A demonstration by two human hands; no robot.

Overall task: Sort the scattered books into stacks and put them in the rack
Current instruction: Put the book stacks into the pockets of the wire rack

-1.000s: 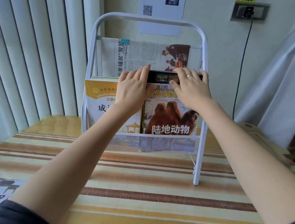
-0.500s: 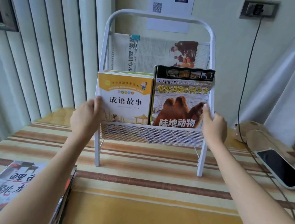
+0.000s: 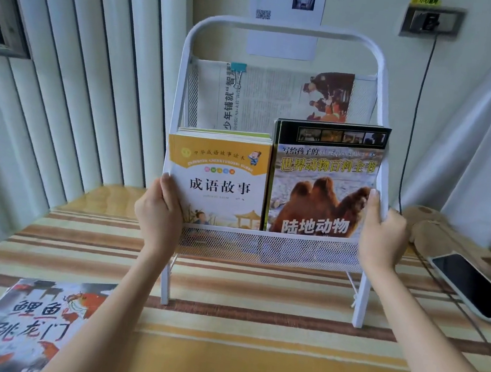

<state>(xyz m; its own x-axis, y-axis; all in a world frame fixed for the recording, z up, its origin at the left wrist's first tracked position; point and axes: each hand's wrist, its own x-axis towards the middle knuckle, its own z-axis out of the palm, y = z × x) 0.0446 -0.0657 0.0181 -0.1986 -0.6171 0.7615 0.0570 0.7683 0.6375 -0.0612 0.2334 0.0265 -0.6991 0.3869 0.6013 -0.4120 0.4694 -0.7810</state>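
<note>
From the head view we see a striped woven tablecloth (image 3: 257,282) below pale vertical blinds (image 3: 67,73), where our left hand (image 3: 158,215) and right hand (image 3: 382,235) each grip a side of the white mesh rack (image 3: 262,246) holding 2 glossy book stacks (image 3: 272,182), another book (image 3: 26,326) lying flat at 7 o'clock.

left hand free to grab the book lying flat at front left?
Probably yes, once it lets go. The left hand is gripping the rack side post, but the book lies uncovered on the table beside that forearm, nothing between them.
</note>
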